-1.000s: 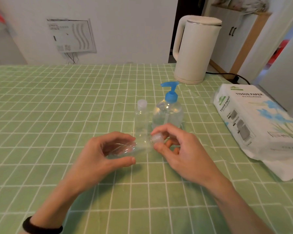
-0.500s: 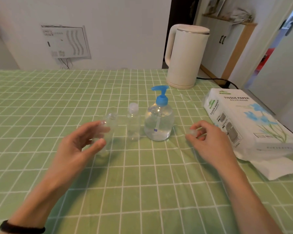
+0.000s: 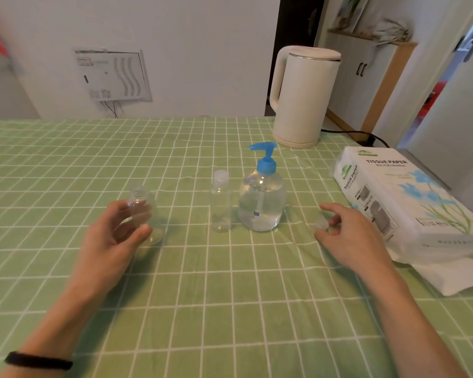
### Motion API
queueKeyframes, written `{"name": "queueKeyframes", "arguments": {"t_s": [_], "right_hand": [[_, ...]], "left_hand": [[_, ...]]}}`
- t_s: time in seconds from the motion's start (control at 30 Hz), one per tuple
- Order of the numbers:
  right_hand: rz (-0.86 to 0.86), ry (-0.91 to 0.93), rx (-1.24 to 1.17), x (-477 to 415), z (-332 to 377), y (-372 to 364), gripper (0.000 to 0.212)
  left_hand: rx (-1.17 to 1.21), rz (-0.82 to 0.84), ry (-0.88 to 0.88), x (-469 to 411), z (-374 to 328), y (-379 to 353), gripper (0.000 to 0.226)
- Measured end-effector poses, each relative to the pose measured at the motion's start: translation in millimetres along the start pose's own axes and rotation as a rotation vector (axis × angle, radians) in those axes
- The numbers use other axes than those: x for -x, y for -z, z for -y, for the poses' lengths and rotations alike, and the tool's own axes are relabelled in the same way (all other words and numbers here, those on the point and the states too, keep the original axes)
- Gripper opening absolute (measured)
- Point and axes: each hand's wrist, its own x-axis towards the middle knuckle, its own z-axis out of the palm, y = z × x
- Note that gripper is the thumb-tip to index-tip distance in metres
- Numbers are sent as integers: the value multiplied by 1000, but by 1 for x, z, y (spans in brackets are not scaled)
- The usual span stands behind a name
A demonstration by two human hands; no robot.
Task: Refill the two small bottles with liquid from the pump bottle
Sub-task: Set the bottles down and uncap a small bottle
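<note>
Both hands have drawn apart since a second ago, when they met mid-table twisting the top off a bottle held on its side. From the head view, the only one here, the left hand [image 3: 109,241] now grips the uncapped bottle [image 3: 142,211] upright, thumb in front and fingers curled behind, with its base on or just above the green checked tablecloth [image 3: 230,309]; which of the two I cannot tell. The right hand [image 3: 350,238] has gone out to the right and pinches the small clear cap [image 3: 321,223] low over the cloth, near the tissue pack [image 3: 399,197]. The capped bottle [image 3: 220,203] stands untouched between the hands, just beside the pump bottle [image 3: 261,203], whose blue spout points left and which looks well filled. A white kettle [image 3: 301,96] sits well behind. No filling has begun, I judge; one bottle is open and looks empty, the other closed. The risks lie ahead: the open bottle is light and narrow, so a careless release or a nudge could tip it. Its neck is small, and a pump stroke aimed slightly off would put liquid on the cloth. The clear cap, set down loose, could roll or be lost against the pale cloth.
</note>
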Motion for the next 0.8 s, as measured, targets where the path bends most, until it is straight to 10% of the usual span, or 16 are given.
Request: {"name": "queueKeyframes", "arguments": {"t_s": [0.27,0.43,0.53,0.8], "right_hand": [[-184,22,-189,8,10,2,40],[-306,81,-377,17,20,5,23],[-316,151,-475,24,29,4,20],[-162,325,-533,36,48,-10,16]], "left_hand": [[-24,-26,73,6,-17,-5,77],[-248,-387,-592,14,-52,-13,57],[-216,-268,-800,21,-66,-41,48],[-329,2,-298,6,-52,-106,77]]}}
